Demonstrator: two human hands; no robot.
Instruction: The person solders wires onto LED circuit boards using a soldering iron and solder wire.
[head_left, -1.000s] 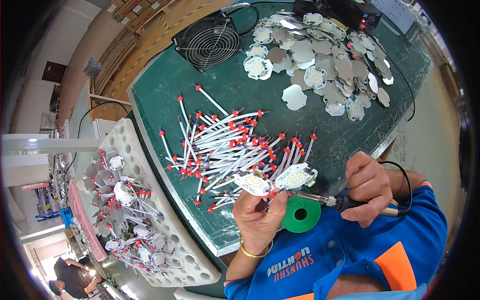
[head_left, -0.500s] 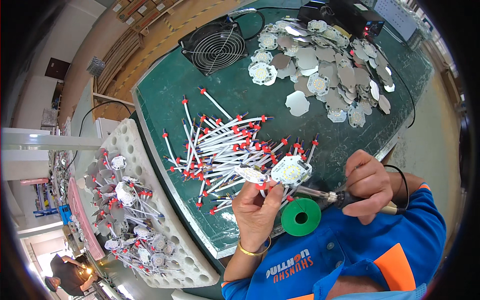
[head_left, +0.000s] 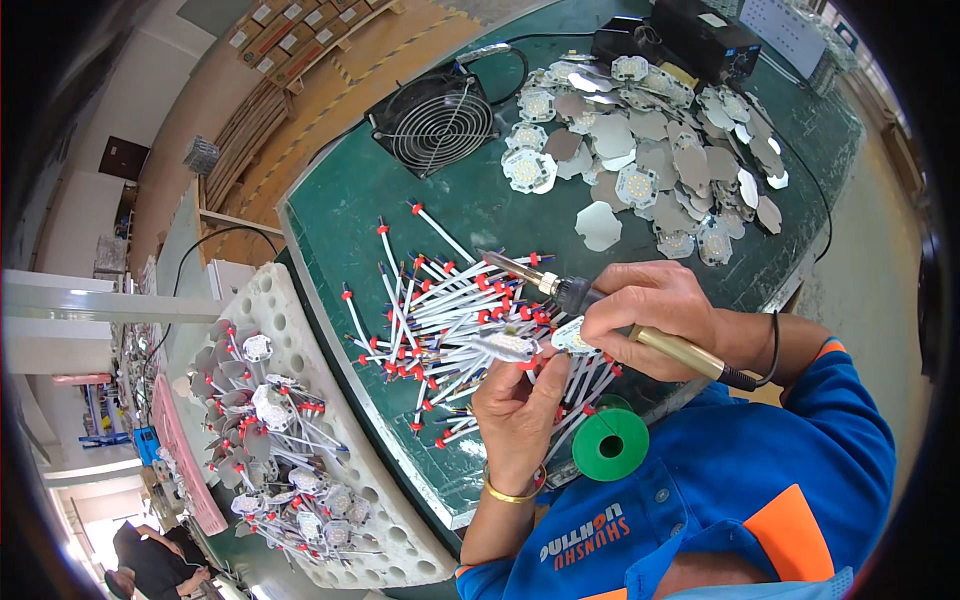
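Head view: my left hand [head_left: 520, 410] pinches a small light board [head_left: 508, 346] by its edge; thin and fragile, I judge. My right hand [head_left: 655, 315] grips the soldering iron [head_left: 600, 310] just above it.

Bright, even daylight floods the green counter [head_left: 340, 225], shadows soft and short under the white wires [head_left: 440, 300]. Glare flashes off the metal discs [head_left: 650, 150] beyond the fan [head_left: 432, 120]. Heavy fisheye bending curves the counter's edges, black vignette rings the frame. Centre sharp, corners smeared.
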